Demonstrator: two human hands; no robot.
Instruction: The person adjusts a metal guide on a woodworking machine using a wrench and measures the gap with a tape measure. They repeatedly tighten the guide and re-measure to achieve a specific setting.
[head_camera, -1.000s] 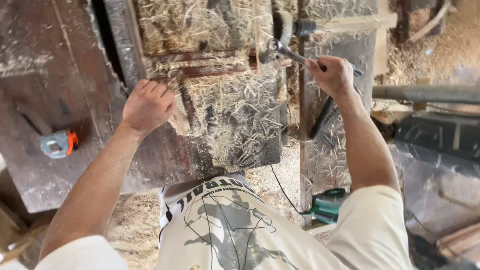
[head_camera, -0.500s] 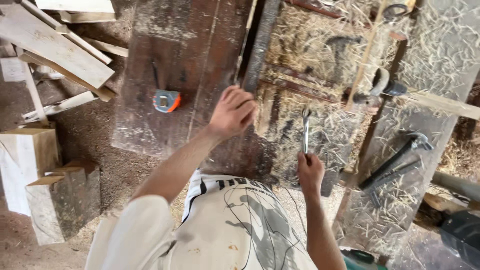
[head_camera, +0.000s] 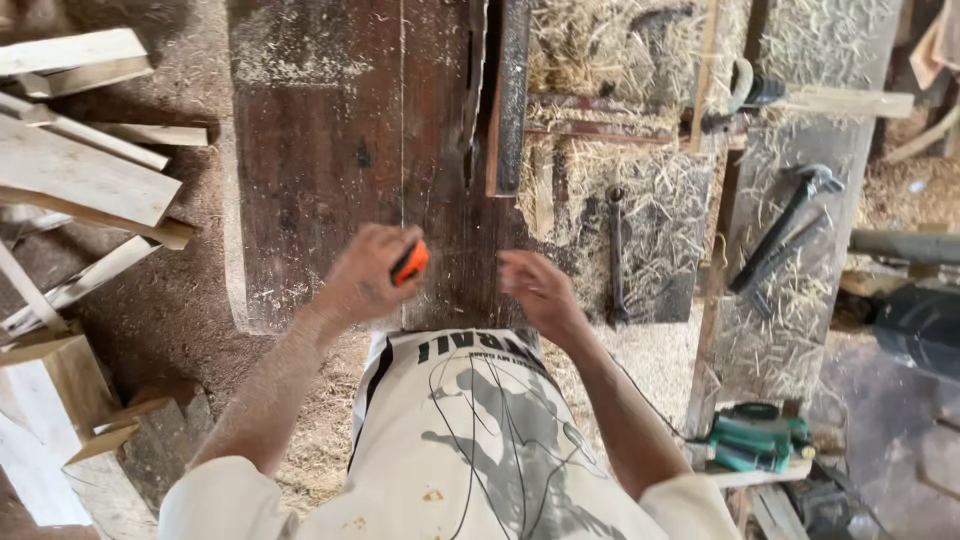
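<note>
I take the dark wooden plank lying across the desk as my landmark, since it is the largest thing under me; it runs away from the body with a long crack down its right portion and pale sawdust scattered over its far end. To the plank's left a heap of pale offcut boards leans over the sawdust floor. To its right the desk surface is buried in straw-like shavings, and out there, well apart from the plank, I see a hammer lying on a slant, and nearer the plank a long spanner lying lengthwise, just beside the plank's right edge. Lower right of the plank, past the desk's near corner, sits a green power tool. Over the plank's near end my left hand is curled shut around an orange and black tape measure; only its right side peeks out past the fingers, so the tape measure sits inside the grip, above the plank's near edge and slightly left of the crack. My right hand hovers at the plank's near right corner, fingers loosely spread and blurred, with nothing in it that I can see, a short way right of the tape measure and left of the spanner.
</note>
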